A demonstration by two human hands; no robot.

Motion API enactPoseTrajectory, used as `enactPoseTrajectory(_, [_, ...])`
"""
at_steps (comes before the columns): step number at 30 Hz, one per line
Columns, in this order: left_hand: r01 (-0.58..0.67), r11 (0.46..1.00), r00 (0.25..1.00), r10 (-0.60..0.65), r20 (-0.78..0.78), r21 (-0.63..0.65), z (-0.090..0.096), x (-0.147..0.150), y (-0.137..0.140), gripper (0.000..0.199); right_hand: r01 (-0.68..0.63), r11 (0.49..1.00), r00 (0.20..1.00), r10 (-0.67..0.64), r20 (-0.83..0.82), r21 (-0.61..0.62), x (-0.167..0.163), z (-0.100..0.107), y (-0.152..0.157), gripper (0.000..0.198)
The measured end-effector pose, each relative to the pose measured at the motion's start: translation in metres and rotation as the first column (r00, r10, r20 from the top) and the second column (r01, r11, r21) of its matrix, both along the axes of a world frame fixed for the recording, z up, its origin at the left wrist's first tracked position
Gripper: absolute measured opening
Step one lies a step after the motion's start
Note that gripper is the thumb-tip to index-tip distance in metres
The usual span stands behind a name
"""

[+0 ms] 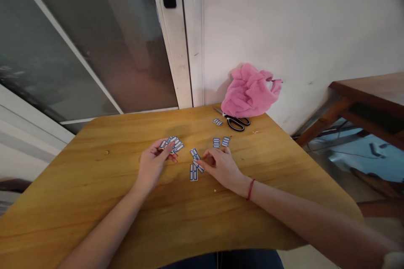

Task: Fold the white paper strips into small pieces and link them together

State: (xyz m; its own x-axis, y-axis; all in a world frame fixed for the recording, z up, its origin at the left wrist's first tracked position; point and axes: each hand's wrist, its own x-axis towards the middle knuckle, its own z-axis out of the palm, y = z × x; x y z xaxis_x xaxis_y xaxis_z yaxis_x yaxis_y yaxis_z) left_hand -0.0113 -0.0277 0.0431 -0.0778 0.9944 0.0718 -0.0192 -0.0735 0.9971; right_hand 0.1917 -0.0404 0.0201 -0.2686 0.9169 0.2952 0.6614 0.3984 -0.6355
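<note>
A fanned bunch of small white labels with blue borders (177, 144) is pinched between the thumb and fingers of my left hand (154, 157), a little above the table. To its right lie a few more loose labels (193, 173), partly overlapping. Over these, my right hand (222, 166) has its thumb and forefinger together on the edge of one label; its other fingers are curled. Beyond the right hand are two separate pieces of labels, a left piece (216, 142) and a right piece (225, 141). Another small label piece (217, 122) lies farther back, near the scissors.
Black-handled scissors (236, 123) lie at the back of the wooden table (151, 227), blades partly under a pink plush cloth or bag (249, 92) against the wall. Small crumbs dot the tabletop. A glazed door (104, 42) stands behind; another wooden table (372, 92) is at right.
</note>
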Motion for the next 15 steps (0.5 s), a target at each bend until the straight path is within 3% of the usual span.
enactPoseTrajectory(4, [0.058,0.998,0.997,-0.060,-0.056,-0.033,-0.001,0.006,-0.004,0.023,0.035,0.999,0.991,-0.039,-0.127,-0.035,0.002,0.007,-0.002,0.024])
enactPoseTrajectory(8, [0.136,0.988,0.986,-0.142,-0.093,-0.071,-0.004,0.019,-0.012,0.023,-0.061,0.995,0.960,0.037,-0.279,-0.075,0.000,0.011,-0.005,0.020])
enactPoseTrajectory(11, [0.228,0.969,0.970,-0.235,-0.067,-0.098,-0.006,0.028,-0.019,0.025,-0.135,0.980,0.910,0.064,-0.410,-0.147,-0.002,0.009,-0.006,0.021])
enactPoseTrajectory(15, [0.320,0.938,0.946,-0.324,-0.014,-0.135,-0.008,0.034,-0.024,0.029,-0.130,0.968,0.883,0.015,-0.470,-0.212,-0.002,0.005,-0.005,0.022])
